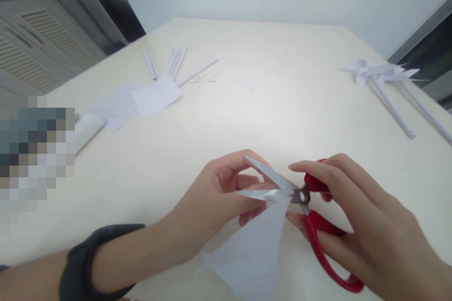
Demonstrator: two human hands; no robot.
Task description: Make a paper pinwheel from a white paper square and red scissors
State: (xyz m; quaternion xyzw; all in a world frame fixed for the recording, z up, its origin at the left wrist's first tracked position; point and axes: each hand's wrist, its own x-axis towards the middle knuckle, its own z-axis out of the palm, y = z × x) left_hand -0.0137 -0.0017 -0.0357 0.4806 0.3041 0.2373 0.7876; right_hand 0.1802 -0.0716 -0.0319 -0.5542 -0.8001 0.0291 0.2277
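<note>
My right hand [374,216] grips red-handled scissors [318,230], their blades parted and pointing left. Between the blades, close to the pivot, lies the upper tip of a white sheet of paper [254,254]. My left hand [226,193] pinches this paper behind the lower blade, with its fingertips partly hidden by the metal. The paper hangs down toward the bottom edge of the view, and a narrow pointed bit sticks out at its left side. A black band sits on my left wrist.
Square white sheets [157,96] and rolled paper sticks [178,63] lie at the back left, near small scraps [205,77]. Two paper pinwheels [384,75] on rolled sticks rest at the right edge. A pixelated patch covers the far left. Cabinets stand beyond the table [268,47].
</note>
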